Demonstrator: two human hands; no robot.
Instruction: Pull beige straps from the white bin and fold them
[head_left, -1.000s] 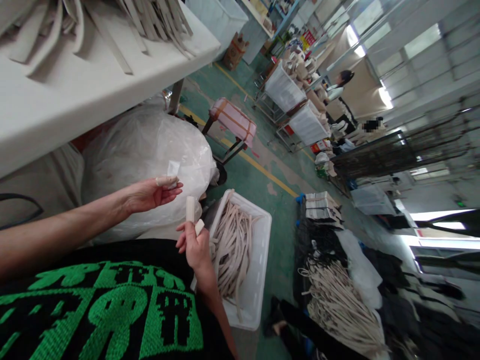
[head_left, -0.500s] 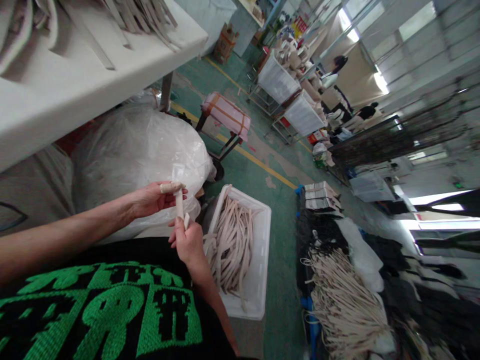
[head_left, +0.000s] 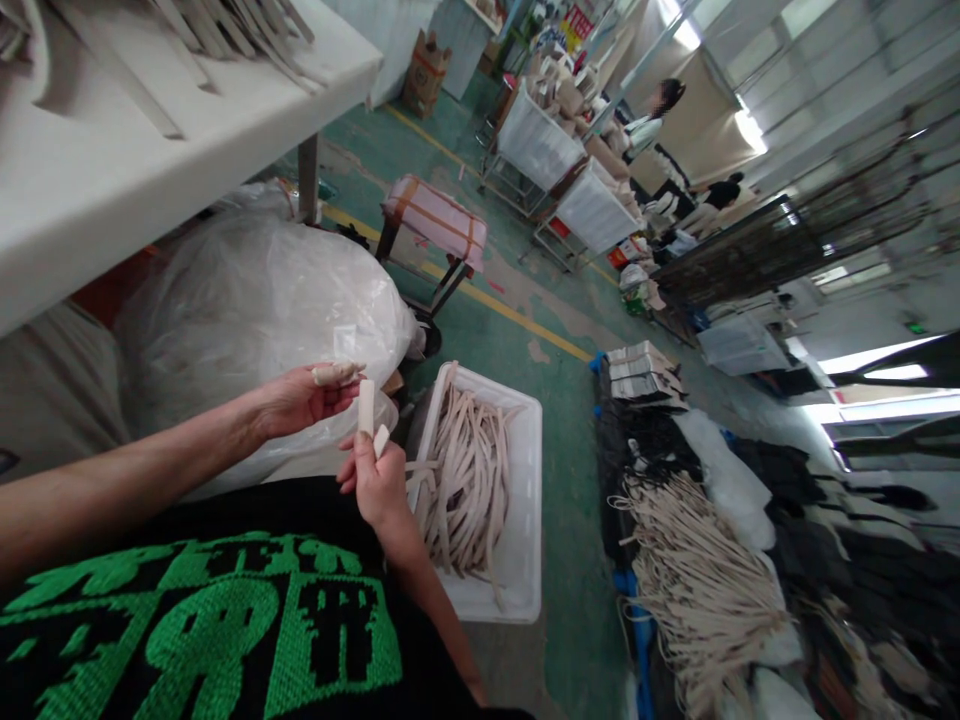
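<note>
The right hand (head_left: 379, 485) pinched a short beige strap (head_left: 366, 405) upright, just beside the rim of the white bin (head_left: 534, 500) — the left hand (head_left: 300, 400), one fingertip taped, sat at the strap's top edge, its grip impossible to tell. A bulging plastic sack (head_left: 255, 300) crowded in behind; open green floor (head_left: 570, 430) lay past the bin.

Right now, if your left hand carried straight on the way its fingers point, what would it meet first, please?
Probably the upright end of the beige strap pinched in the right hand, just beyond the fingertips of the left hand; depth is unclear.
</note>
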